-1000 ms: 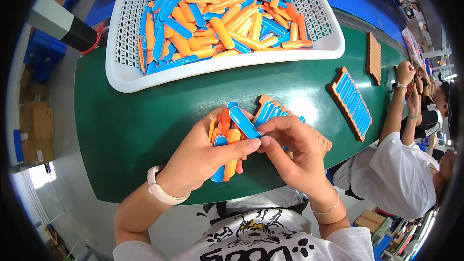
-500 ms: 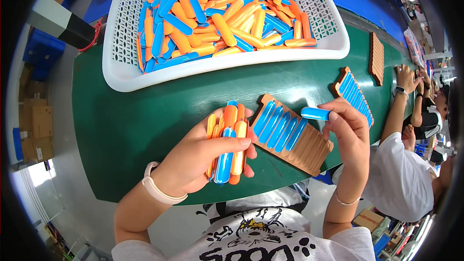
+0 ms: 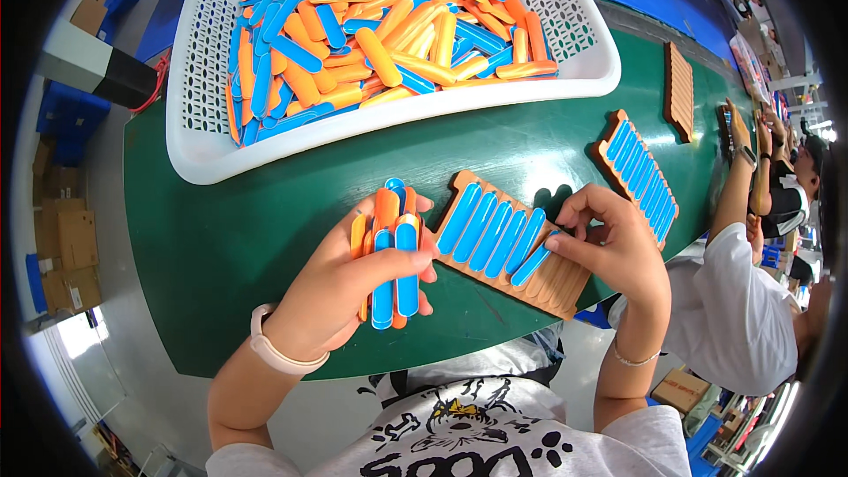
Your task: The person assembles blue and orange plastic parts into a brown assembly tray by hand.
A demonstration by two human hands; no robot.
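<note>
Left hand (image 3: 353,287) at the table's (image 3: 221,247) near edge, fingers grasping a bundle of blue and orange sticks (image 3: 389,256), right hand (image 3: 609,247) pinching a blue stick (image 3: 533,263) into the wooden tray (image 3: 517,246), second filled tray (image 3: 638,175) toward the right edge, white basket (image 3: 199,132) of sticks at the far edge

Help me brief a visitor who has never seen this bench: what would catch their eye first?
First, the big white basket at the far side of the green table, heaped with orange and blue sticks. Nearer, the left hand grips a bundle of sticks, while the right hand presses a blue stick into a brown slotted tray.
</note>
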